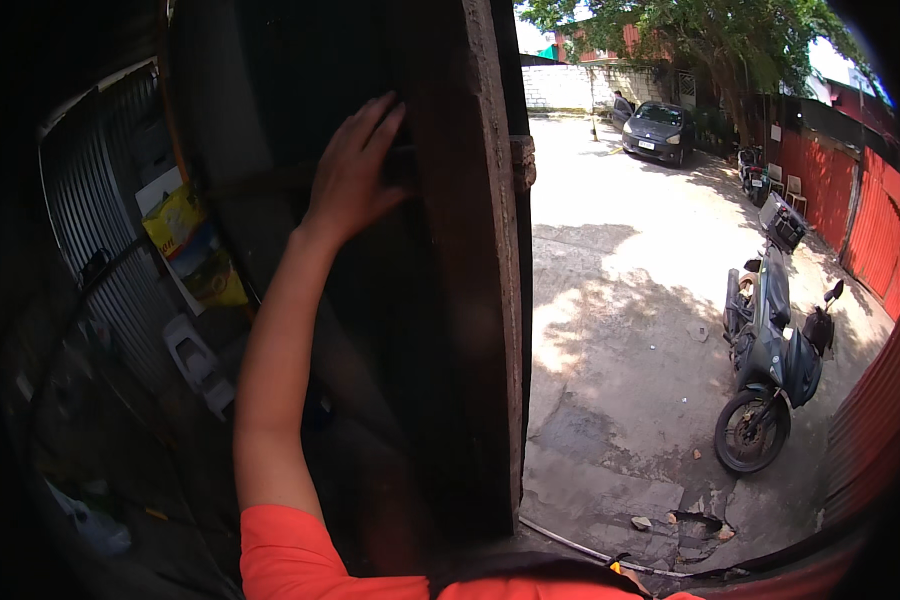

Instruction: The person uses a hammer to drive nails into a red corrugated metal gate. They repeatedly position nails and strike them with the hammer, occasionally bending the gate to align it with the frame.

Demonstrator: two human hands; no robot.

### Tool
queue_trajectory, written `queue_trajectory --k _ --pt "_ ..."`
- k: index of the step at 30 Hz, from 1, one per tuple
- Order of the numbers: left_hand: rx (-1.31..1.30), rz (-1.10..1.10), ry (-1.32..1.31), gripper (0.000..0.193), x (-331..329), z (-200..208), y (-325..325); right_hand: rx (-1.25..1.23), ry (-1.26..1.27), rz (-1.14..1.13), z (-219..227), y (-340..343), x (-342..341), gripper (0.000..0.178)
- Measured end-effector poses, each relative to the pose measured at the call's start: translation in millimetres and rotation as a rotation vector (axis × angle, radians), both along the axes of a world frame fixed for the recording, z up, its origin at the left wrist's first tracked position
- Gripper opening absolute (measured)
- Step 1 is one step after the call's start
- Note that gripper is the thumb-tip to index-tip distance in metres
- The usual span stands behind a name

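Note:
My left arm, in a red sleeve, reaches up from the lower edge. My left hand (355, 170) is open, fingers stretched upward and slightly apart. It lies against or very close to a dark door-like panel (400, 330); contact is hard to tell in the shade. Just right of the fingers runs the panel's wooden upright (492, 250), with a short crosspiece (522, 163) jutting out at its edge. My right hand is out of view.
Right of the panel lies a sunlit concrete yard (610, 300). A parked motorcycle (765, 320) stands there, with a dark car (658, 132) farther back. Broken paving (685, 525) and a thin pipe (580, 543) are near. Red metal fencing (880, 230) lines the right; a yellow bag (195, 245) hangs left.

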State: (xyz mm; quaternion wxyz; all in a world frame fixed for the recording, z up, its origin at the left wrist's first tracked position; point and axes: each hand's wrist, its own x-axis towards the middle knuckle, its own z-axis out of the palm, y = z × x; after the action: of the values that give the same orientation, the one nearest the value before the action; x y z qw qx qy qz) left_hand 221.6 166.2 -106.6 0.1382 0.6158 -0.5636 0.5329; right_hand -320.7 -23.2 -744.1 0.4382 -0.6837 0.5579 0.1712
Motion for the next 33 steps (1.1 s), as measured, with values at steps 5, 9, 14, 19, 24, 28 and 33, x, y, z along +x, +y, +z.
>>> queue_trajectory --k 5,9,14,19,24,28,33 --pt "0.03 0.191 -0.04 0.098 9.9 1.8 -3.4 0.049 0.082 0.013 -8.5 6.0 -25.7 0.068" --pt "0.062 0.275 0.017 0.096 -4.2 3.6 0.3 0.085 0.111 -0.026 -22.2 7.7 -43.9 0.067" --pt "0.057 0.283 0.017 0.096 -5.0 3.8 -1.7 0.166 -0.028 -0.289 -101.7 -20.4 -35.4 0.067" --pt "0.087 0.269 0.032 0.091 -5.8 0.5 9.7 0.153 -0.201 -0.235 -80.1 -34.6 24.7 0.076" --pt "-0.108 -0.154 0.449 0.072 -48.6 -1.6 44.1 0.325 -0.545 -0.353 -27.3 -27.5 97.6 0.082" --pt "-0.284 -0.437 0.555 0.059 -128.2 1.9 25.4 0.391 -0.739 -0.197 15.0 -50.2 171.0 0.088" --pt "-0.37 -0.297 0.621 0.076 -180.0 -33.1 -29.8 0.481 -1.139 0.127 176.3 -98.5 277.1 0.074"
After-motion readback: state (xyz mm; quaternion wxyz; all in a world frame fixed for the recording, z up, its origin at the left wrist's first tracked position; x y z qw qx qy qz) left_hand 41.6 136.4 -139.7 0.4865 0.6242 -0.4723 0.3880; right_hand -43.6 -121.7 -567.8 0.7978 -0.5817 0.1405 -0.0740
